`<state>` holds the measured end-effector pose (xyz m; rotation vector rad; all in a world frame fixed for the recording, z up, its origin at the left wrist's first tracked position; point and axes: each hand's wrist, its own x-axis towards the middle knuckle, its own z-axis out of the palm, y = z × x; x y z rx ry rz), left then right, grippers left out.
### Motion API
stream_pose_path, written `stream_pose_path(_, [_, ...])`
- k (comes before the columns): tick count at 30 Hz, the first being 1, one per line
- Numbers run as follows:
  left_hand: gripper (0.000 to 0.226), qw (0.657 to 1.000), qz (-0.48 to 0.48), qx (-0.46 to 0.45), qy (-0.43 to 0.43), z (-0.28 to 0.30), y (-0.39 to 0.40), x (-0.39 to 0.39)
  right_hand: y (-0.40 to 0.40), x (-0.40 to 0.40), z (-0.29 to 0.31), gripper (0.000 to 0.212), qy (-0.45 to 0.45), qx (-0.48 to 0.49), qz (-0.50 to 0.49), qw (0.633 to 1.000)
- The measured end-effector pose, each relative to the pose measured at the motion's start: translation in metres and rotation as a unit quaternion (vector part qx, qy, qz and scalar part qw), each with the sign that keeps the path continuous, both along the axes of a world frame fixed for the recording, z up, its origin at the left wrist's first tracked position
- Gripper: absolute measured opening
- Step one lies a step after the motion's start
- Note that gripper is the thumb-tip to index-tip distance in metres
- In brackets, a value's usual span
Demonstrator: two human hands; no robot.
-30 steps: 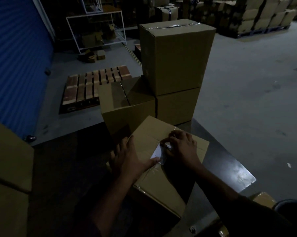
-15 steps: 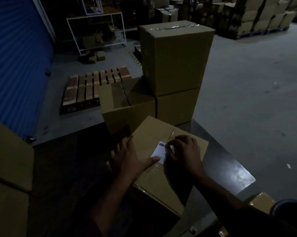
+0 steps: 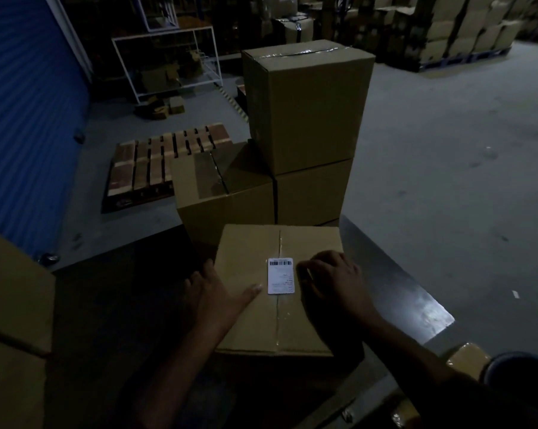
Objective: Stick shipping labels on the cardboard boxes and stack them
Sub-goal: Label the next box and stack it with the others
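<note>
A white shipping label (image 3: 280,276) with a barcode along its top edge lies flat on the lid of a cardboard box (image 3: 246,320), right over the taped seam that runs down the middle of the lid. The box sits on a dark table (image 3: 416,289), close to the person.

The left hand (image 3: 212,292) rests on the left part of the lid, its thumb stretched out flat toward the label's lower left corner and its other fingers reaching over the box's left edge. The right hand (image 3: 332,280) sits on the lid just right of the label, its fingers bent with the tips down on the cardboard beside the label's right edge; it grips nothing.

Just beyond the table stand three more boxes: a low one (image 3: 227,196) on the left and, touching it on the right, a stack of two (image 3: 308,119) with tape across the top one. Another box (image 3: 11,305) fills the near left corner. Farther off, a wooden pallet (image 3: 156,162) lies on the gray floor near a blue shutter door (image 3: 23,103), with a white wire rack (image 3: 168,63) behind it. Pallets of stacked boxes (image 3: 465,29) line the far right.
</note>
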<state>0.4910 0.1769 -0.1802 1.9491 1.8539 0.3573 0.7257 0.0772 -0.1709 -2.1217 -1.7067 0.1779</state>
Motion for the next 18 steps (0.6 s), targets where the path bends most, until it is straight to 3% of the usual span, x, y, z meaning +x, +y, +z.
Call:
stream_pose_path(4, [0.136,0.996,-0.019,-0.051,-0.064,0.003,-0.008,-0.012,0.016,0.009,0.014,0.031,0.041,-0.038,0.016,0.998])
stream_pose_path(8, [0.148,0.996,-0.050,0.031,-0.073,0.010,-0.007,0.011,0.023,-0.011,0.006,0.042,0.001,-0.016,-0.042,0.999])
stream_pose_path(18, [0.147,0.994,-0.083,0.053,-0.040,0.001,-0.007,0.025,0.025,-0.020,-0.005,0.044,-0.028,0.021,-0.057,0.998])
